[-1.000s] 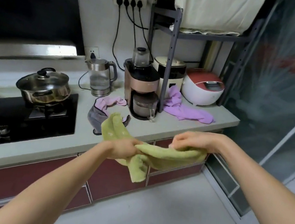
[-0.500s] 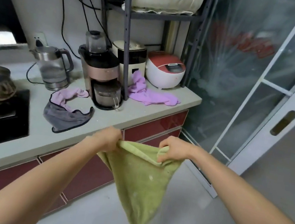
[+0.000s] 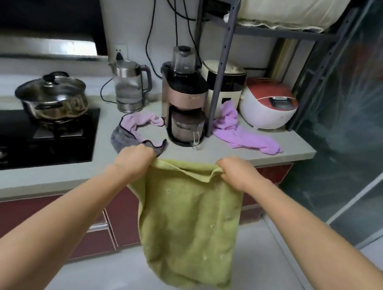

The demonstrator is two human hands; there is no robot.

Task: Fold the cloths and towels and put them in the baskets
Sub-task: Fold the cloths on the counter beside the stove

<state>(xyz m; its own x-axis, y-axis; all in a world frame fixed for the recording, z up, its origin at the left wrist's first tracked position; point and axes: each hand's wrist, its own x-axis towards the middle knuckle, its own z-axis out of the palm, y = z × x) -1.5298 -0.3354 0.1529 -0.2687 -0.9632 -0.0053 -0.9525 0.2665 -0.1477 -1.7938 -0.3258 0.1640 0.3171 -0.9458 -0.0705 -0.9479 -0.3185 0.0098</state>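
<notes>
A green towel (image 3: 190, 223) hangs flat in front of the counter, held up by its top edge. My left hand (image 3: 136, 158) grips the top left corner and my right hand (image 3: 236, 172) grips the top right corner. On the counter (image 3: 247, 154) lie a purple cloth (image 3: 240, 132) beside the rice cooker and a grey and pink cloth (image 3: 129, 132) left of the coffee machine. No basket is in view.
A coffee machine (image 3: 182, 100), a kettle (image 3: 129, 86), a white and red rice cooker (image 3: 268, 104) and a metal rack (image 3: 225, 57) stand on the counter. A lidded pot (image 3: 54, 96) sits on the black stove at left. A glass sliding door is at right.
The towel was bunched between my hands a second ago. My hands have moved apart along its top edge and it now hangs spread out. The view swung right, then back towards the stove.
</notes>
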